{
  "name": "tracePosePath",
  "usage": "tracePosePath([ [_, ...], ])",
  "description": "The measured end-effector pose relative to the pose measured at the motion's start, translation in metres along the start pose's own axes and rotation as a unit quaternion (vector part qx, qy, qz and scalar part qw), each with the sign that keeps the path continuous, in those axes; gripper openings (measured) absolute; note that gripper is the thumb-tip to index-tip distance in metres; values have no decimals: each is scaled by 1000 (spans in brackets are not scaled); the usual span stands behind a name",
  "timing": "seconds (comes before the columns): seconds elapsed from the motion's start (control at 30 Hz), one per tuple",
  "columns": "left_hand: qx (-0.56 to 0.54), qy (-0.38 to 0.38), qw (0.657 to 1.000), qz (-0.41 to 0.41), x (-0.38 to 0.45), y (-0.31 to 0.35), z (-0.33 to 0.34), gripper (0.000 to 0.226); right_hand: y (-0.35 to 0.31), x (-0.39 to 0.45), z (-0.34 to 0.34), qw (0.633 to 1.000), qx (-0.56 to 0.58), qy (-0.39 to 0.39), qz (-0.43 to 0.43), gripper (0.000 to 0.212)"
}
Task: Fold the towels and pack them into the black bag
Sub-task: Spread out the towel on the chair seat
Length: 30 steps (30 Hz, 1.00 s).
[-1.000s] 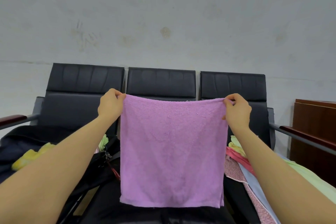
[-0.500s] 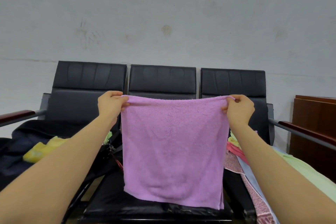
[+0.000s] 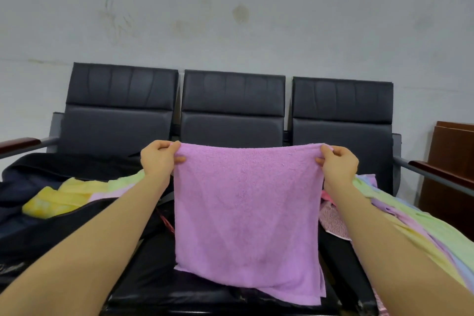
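A purple towel [image 3: 247, 213] hangs spread out in front of me over the middle seat, its bottom edge lying on the cushion. My left hand [image 3: 157, 160] pinches its upper left corner and my right hand [image 3: 339, 164] pinches the upper right corner. The black bag [image 3: 46, 228] lies open on the left seat with yellow, green and pink towels [image 3: 69, 194] inside it. A pile of loose towels [image 3: 400, 215] in green, yellow, lilac, blue and pink lies on the right seat.
A black three-seat bench [image 3: 232, 100] stands against a grey wall. It has wooden-topped armrests at the left [image 3: 19, 142] and right [image 3: 436, 170]. A brown wooden cabinet [image 3: 454, 161] stands at the far right.
Both hands have lowered the purple towel toward the middle seat, and its bottom edge now rests on the cushion. The view has tilted down, showing more of the bag and the towel pile.
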<state>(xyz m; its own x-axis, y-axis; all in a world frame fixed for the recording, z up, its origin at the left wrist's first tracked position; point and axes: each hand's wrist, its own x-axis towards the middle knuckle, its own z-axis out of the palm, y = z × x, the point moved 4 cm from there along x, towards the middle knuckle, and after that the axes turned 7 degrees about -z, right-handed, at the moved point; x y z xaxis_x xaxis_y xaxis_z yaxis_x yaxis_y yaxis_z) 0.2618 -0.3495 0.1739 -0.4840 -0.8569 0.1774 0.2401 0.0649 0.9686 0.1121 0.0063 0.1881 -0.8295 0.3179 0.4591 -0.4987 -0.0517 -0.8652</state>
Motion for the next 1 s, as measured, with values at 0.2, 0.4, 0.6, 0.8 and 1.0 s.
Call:
tracePosePath([
  [0.2, 18, 17, 1000, -14, 41, -33, 45, 5, 46, 33, 42, 999, -15, -22, 22, 10],
  [0.4, -20, 57, 996, 62, 70, -14, 86, 7, 39, 62, 73, 998, 28, -18, -50, 5],
  [0.6, -32, 84, 993, 76, 64, -36, 78, 5, 54, 54, 75, 997, 54, -22, -55, 19],
  [0.8, 9, 72, 997, 28, 37, -81, 52, 5, 84, 18, 52, 998, -16, -34, -45, 7],
  [1.0, 105, 44, 993, 17, 12, -114, 29, 9, 112, -17, 25, 996, -77, -28, -23, 9],
])
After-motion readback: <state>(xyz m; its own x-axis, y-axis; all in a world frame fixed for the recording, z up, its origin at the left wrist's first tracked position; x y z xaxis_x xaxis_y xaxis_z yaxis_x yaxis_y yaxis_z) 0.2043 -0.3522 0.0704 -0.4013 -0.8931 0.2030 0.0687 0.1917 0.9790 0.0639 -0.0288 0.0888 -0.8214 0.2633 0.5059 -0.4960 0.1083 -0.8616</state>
